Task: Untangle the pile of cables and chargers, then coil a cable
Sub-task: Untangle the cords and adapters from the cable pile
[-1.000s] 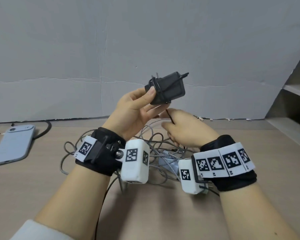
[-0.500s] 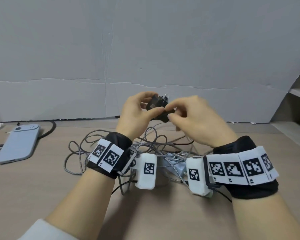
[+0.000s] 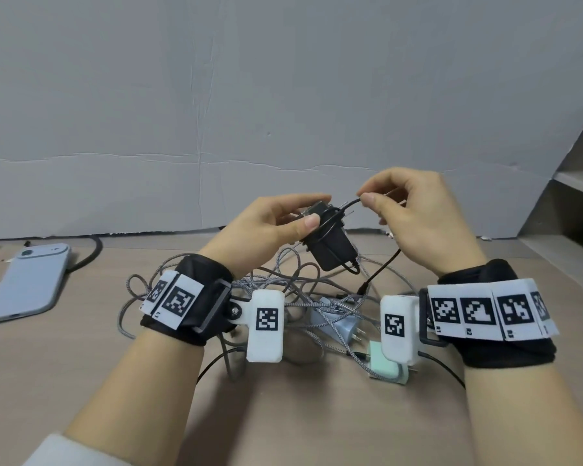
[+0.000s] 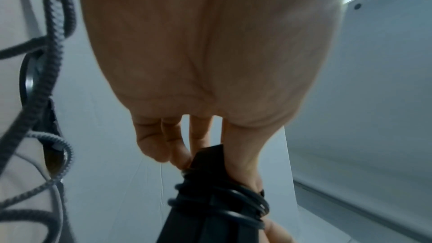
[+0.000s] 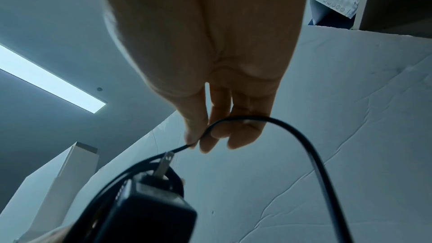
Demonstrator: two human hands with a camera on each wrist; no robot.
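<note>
Item one, my left hand: raised above the counter, thumb and fingers closed round the top end of a black charger, which hangs tilted with its lower end toward me; the left wrist view shows the fingers pressed against the charger's edge. Item two, the black cable: several turns wound tight round the charger's body near the plug prongs, one run leading up to my right hand, the rest dropping in a loose arc down toward the pile. Item three, my right hand: held just right of the charger and a little higher, thumb and forefinger pinching the black cable close to the prongs, the other fingers curled loosely behind; the right wrist view shows the cable passing between the fingertips and looping out to the right. Item four, the pile of grey braided cables: tangled on the counter directly under both hands, loops spreading out to the left. Item five, a pale blue charger, lying within the tangle, prongs pointing right. Item six, a mint-green charger, at the near right edge of the pile, partly hidden behind the wrist camera. Item seven, a light blue phone, face down at the far left of the counter, well apart from the pile, with a dark cable curving past its top end. Item eight, a grey wall behind the counter.
</note>
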